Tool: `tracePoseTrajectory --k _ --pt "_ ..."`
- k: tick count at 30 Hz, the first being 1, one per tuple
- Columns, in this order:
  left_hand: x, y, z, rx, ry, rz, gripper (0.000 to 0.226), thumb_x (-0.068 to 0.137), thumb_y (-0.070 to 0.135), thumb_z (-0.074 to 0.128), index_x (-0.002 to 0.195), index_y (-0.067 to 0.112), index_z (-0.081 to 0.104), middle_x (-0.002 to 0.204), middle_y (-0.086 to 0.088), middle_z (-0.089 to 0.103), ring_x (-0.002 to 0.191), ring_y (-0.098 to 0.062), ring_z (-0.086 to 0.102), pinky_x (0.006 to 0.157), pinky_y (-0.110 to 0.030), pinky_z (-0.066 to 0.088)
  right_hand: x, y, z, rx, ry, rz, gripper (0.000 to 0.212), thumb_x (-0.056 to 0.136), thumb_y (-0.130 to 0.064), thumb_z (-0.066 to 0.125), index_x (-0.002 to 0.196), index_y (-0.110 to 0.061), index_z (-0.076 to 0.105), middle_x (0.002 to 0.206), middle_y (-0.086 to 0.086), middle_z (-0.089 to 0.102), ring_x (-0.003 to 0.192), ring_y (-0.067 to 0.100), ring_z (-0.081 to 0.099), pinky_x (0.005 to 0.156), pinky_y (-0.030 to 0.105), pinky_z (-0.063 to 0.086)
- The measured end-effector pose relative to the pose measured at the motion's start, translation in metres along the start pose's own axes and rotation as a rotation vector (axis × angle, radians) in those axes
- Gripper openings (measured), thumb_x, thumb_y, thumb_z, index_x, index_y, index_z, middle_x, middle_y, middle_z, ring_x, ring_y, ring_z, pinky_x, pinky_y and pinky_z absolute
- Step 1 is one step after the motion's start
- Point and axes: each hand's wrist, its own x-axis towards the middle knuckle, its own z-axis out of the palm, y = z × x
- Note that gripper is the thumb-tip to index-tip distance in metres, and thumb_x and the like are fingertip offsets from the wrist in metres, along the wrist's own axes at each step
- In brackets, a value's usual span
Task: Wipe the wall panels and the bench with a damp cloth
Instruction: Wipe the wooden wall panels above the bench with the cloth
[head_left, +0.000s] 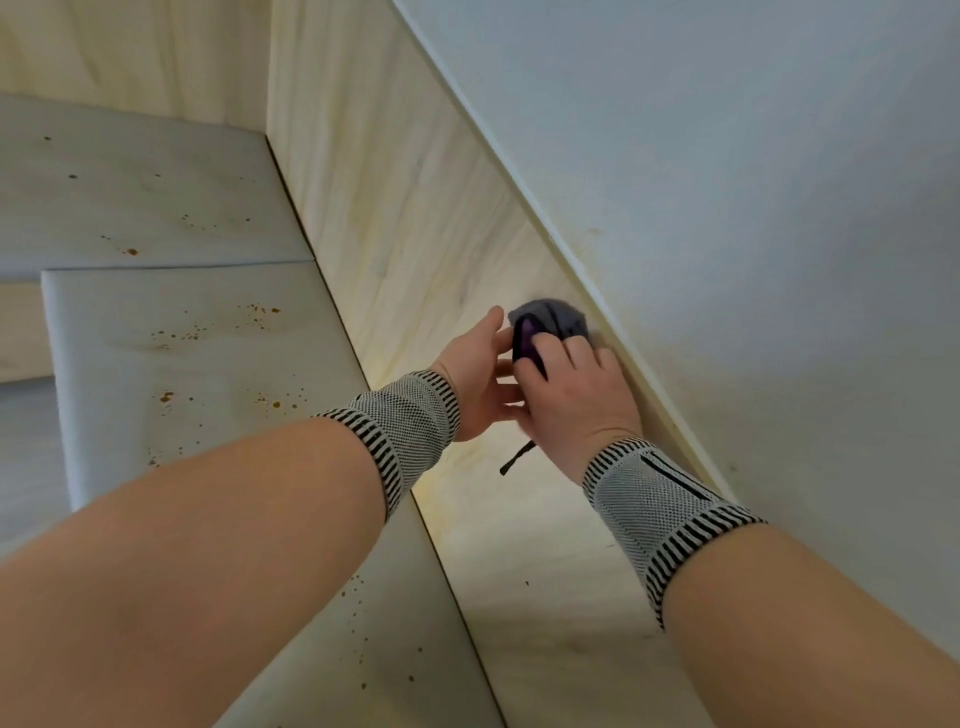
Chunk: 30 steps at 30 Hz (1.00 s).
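Two hands meet at a bunched grey cloth (550, 319): right hand (579, 384) grips it against the wood wall panel (415, 208), ready for wiping; left hand (480, 374), fingers relaxed, steadies it alongside.

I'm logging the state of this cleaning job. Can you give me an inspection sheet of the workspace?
Surface: grey bench cushions dotted with brown spots.
Job's things: bunched grey-purple cloth pressed against the pale wood wall panel.
Clutter: nothing seen.
Hands: right hand grips the cloth; left hand beside it, fingers relaxed; both wrists wear striped bands.
Cables: a dark cord hangs below the hands.
Surroundings: white wall above the panel.
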Motion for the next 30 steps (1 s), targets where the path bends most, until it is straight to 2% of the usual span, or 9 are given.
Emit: tracePoseTrajectory --k 3,7,10,13,15,17,21,26,30 --pt "0.005 0.002 -0.005 0.059 0.002 0.008 0.039 0.105 0.042 0.033 0.135 0.029 0.055 0.123 -0.011 0.063 0.101 -0.032 0.066 0.083 -0.046 0.049 -0.004 0.015 0.003 -0.041 -0.011 -0.017 0.034 0.067 -0.034 0.082 0.087 -0.01 0.069 0.087 0.007 0.06 0.077 0.028 0.054 0.068 0.037 0.045" --pt "0.009 0.001 -0.009 0.192 0.05 0.067 0.031 0.105 0.022 0.035 0.122 0.031 0.06 0.122 -0.011 0.065 0.093 -0.029 0.067 0.096 -0.052 0.048 0.012 0.008 -0.006 -0.146 -0.046 0.04 0.026 0.068 -0.044 0.076 0.073 -0.019 0.07 0.077 -0.001 0.057 0.078 0.023 0.052 0.068 0.034 0.036" --pt "0.01 -0.004 -0.014 0.214 0.042 0.037 0.033 0.106 0.025 0.035 0.129 0.029 0.059 0.111 -0.006 0.069 0.09 -0.025 0.068 0.096 -0.053 0.049 0.022 -0.007 -0.007 -0.126 -0.078 0.139 0.023 0.077 -0.036 0.069 0.093 -0.019 0.068 0.088 0.001 0.061 0.086 0.023 0.055 0.075 0.035 0.042" --pt "0.009 -0.011 -0.02 0.258 0.055 0.028 0.029 0.105 0.023 0.039 0.126 0.029 0.059 0.102 -0.001 0.071 0.095 -0.019 0.068 0.098 -0.054 0.048 0.022 -0.018 -0.003 -0.087 -0.113 0.129 0.043 0.075 -0.025 0.07 0.116 -0.013 0.059 0.107 0.013 0.061 0.104 0.034 0.056 0.088 0.044 0.046" --pt "0.012 -0.018 -0.025 0.309 0.078 0.029 0.028 0.103 0.015 0.043 0.121 0.029 0.059 0.104 0.0 0.072 0.095 -0.015 0.068 0.097 -0.05 0.049 0.015 -0.023 0.007 -0.058 -0.275 0.066 0.068 0.086 -0.03 0.063 0.145 -0.015 0.033 0.143 0.019 0.04 0.137 0.041 0.03 0.114 0.053 0.021" --pt "0.018 -0.029 -0.032 0.405 0.084 -0.01 0.029 0.101 0.008 0.044 0.118 0.024 0.06 0.111 -0.001 0.071 0.099 -0.014 0.067 0.096 -0.047 0.051 0.004 -0.024 0.013 -0.077 -0.371 -0.022 0.065 0.098 -0.029 0.041 0.154 -0.016 0.011 0.156 0.019 0.02 0.146 0.041 0.006 0.118 0.053 0.001" --pt "0.029 -0.062 -0.05 0.963 0.076 -0.085 0.037 0.101 0.001 0.038 0.123 0.017 0.064 0.134 -0.006 0.061 0.124 -0.02 0.056 0.105 -0.038 0.045 -0.04 -0.03 0.023 -0.109 -0.555 -0.226 0.056 0.101 -0.024 0.023 0.153 -0.005 0.016 0.16 0.016 0.015 0.147 0.038 0.0 0.118 0.052 -0.004" --pt "0.044 -0.098 -0.075 1.321 0.164 -0.056 0.061 0.097 0.0 0.035 0.153 0.023 0.031 0.159 -0.007 0.03 0.142 -0.027 0.035 0.112 -0.035 0.037 -0.071 -0.045 0.043 -0.152 -0.7 -0.345 0.056 0.102 -0.023 0.021 0.153 0.0 0.012 0.162 0.017 0.006 0.146 0.04 -0.008 0.115 0.053 -0.012" --pt "0.055 -0.121 -0.097 1.526 0.199 -0.107 0.068 0.098 0.01 0.039 0.158 0.023 0.01 0.166 -0.001 0.003 0.152 -0.026 0.0 0.121 -0.05 0.019 -0.031 -0.045 0.048 -0.145 -0.576 -0.215 0.062 0.102 -0.028 0.03 0.153 -0.001 0.007 0.162 0.013 0.003 0.147 0.037 -0.011 0.117 0.052 -0.01"
